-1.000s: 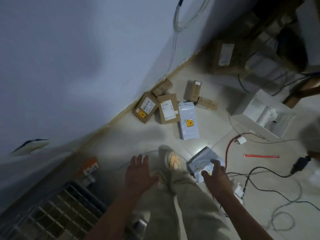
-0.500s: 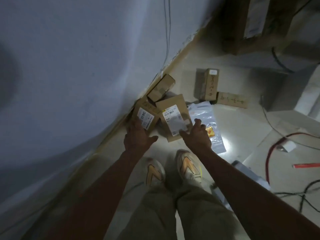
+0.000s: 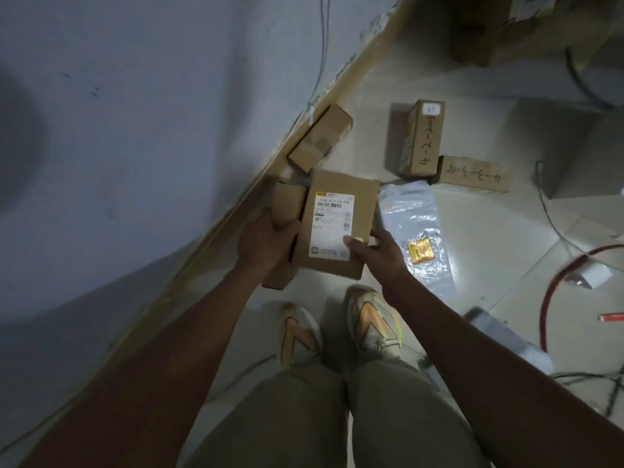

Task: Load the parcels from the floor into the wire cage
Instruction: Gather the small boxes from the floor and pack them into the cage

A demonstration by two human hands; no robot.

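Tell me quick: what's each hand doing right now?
Left hand: grips the small brown box.
Right hand: grips the labelled box, thumb on its label.

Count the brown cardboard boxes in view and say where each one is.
6, perhaps more hidden: labelled box in right hand; smaller box in left hand; one against the wall; two with handwriting; a large one top right.

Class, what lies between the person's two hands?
In the head view, a flat brown cardboard parcel with a white label sits between the left hand and right hand, gripped by both.
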